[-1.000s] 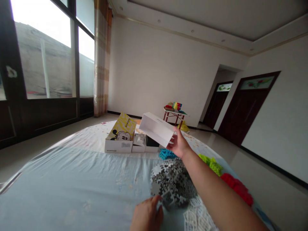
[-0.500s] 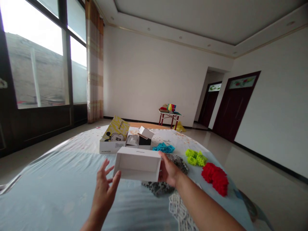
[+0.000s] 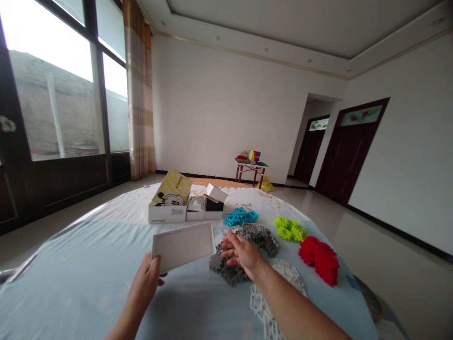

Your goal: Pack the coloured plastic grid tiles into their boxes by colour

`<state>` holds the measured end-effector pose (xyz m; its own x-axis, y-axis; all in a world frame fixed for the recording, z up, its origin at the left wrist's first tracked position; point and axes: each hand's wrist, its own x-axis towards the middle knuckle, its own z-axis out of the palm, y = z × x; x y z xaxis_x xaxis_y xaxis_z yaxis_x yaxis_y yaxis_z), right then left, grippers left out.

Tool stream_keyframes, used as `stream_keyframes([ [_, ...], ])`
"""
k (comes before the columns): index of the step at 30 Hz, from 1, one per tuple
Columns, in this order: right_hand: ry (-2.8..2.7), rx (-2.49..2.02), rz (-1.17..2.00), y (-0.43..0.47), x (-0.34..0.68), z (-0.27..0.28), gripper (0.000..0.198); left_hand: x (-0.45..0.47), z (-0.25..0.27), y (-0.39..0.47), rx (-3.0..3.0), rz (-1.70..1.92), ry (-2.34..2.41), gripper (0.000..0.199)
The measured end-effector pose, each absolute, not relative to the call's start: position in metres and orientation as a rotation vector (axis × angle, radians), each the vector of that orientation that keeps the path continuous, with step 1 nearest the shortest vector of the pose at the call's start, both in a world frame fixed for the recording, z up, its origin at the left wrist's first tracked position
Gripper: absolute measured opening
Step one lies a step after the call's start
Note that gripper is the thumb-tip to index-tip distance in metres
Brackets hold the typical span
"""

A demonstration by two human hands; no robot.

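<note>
Head: left fingers [image 3: 153, 270] grip white box [image 3: 184, 245].

Across the bed from me, the pale blue sheet [image 3: 78, 264] lay wrinkled over the lower frame. Just above centre stood a yellow cartoon box [image 3: 170, 200], and touching its right side were two small white boxes [image 3: 205, 204], one with its lid tipped up. Right of those sat a blue pile of pieces [image 3: 240, 216], then a lime-green pile [image 3: 290, 228], then a red pile [image 3: 319, 259] near the lower right. White lattice pieces [image 3: 264, 304] lay at bottom centre. Far back, a small red-legged table [image 3: 250, 169] held bright things against the white wall. Dark doors [image 3: 348, 150] stood at right, tall windows [image 3: 53, 94] at left.
</note>
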<state>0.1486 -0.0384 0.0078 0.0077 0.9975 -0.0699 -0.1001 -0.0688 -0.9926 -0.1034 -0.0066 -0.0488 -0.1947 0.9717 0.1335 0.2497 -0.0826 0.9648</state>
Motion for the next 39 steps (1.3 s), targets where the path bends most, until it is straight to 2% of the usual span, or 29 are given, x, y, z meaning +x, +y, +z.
stream_keyframes([
  [10,-1.269,-1.203,1.118,-0.026,0.158,0.009,0.045,-0.119,-0.055,0.006,1.327,1.326,1.787,0.058],
  [13,-1.337,-1.233,1.02,-0.008,0.161,0.013,0.042,-0.125,-0.062,0.003,1.586,1.279,1.831,0.057],
  [16,-1.424,-1.285,0.835,0.022,0.166,0.016,0.038,-0.124,-0.065,0.0,1.836,1.108,2.065,0.058],
  [20,-1.558,-1.394,0.444,0.075,0.167,0.021,0.035,-0.115,-0.061,0.001,1.621,1.028,2.406,0.068],
  [26,-1.754,-1.655,-0.153,0.147,0.156,0.026,0.05,-0.114,-0.076,0.009,1.845,1.045,2.324,0.08],
  [31,-1.835,-1.856,-0.331,0.18,0.15,0.023,0.066,-0.123,-0.097,0.014,1.989,1.161,2.225,0.088],
  [35,-1.904,-1.853,-0.498,0.181,0.147,0.022,0.055,-0.128,-0.101,0.018,2.009,1.191,2.123,0.087],
  [39,-2.012,-1.604,-0.652,0.159,0.141,0.028,0.046,-0.127,-0.095,0.018,1.88,1.238,2.155,0.095],
])
